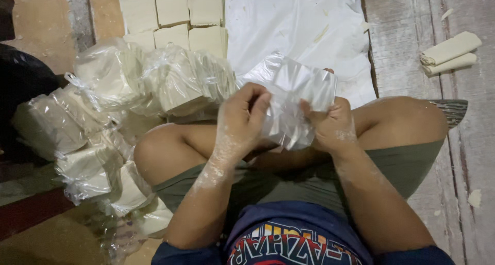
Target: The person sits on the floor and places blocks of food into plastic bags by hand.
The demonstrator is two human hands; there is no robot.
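Two dusted hands, left hand (241,121) and right hand (332,125), are seen pinching a clear plastic bag (294,97) above the lap; judged light, limp and slippery, it is best gripped at its edge.

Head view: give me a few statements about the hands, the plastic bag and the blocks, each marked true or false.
1. Both hands hold the clear plastic bag. True.
2. The left hand and right hand are dusted with pale powder. True.
3. The bag in the hands is packed with blocks. False: it looks empty.
4. The tied bags of pale blocks are piled on the person's right. False: on the left.
5. Unbagged pale blocks lie ahead on a white sheet. True.
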